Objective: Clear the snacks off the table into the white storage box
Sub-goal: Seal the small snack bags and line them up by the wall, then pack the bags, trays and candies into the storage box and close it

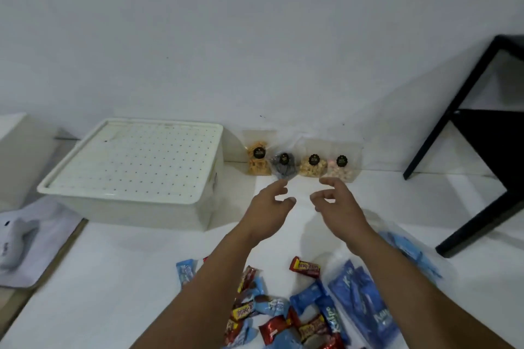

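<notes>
The white storage box point(133, 176) sits at the left of the white table with its dotted lid closed. Several clear snack bags with black round labels point(300, 163) lean against the wall to its right. My left hand point(269, 204) and my right hand point(338, 202) hover side by side just in front of those bags, fingers spread and curled, holding nothing. A pile of small red and blue wrapped snacks point(283, 312) lies near the front edge under my forearms. A clear bag of blue packets point(365, 303) lies at the right of the pile.
A black metal frame point(467, 133) stands at the right against the wall. Left of the table, a grey mat holds a pale shark-shaped toy point(14, 241), and a white block point(17, 156) stands beyond it.
</notes>
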